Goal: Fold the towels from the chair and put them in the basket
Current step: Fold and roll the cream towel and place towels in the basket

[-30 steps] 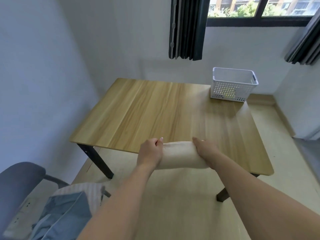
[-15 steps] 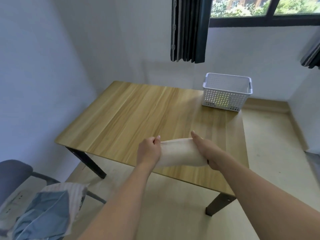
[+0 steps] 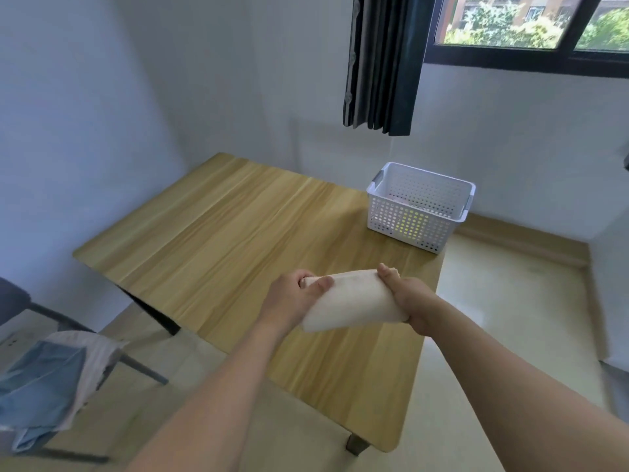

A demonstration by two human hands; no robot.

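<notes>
Both hands' fingers curled round cream towel (image 3: 354, 301), left hand (image 3: 292, 298), right hand (image 3: 408, 298), chair towels (image 3: 51, 383) cropped

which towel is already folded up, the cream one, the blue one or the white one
The cream towel, a compact roll gripped by the left hand and right hand above the table. The blue towel and white towel hang loose on the chair.

wooden table (image 3: 221, 240) fills frame centre | white perforated basket (image 3: 420, 207) on its far right corner, upper right
</notes>
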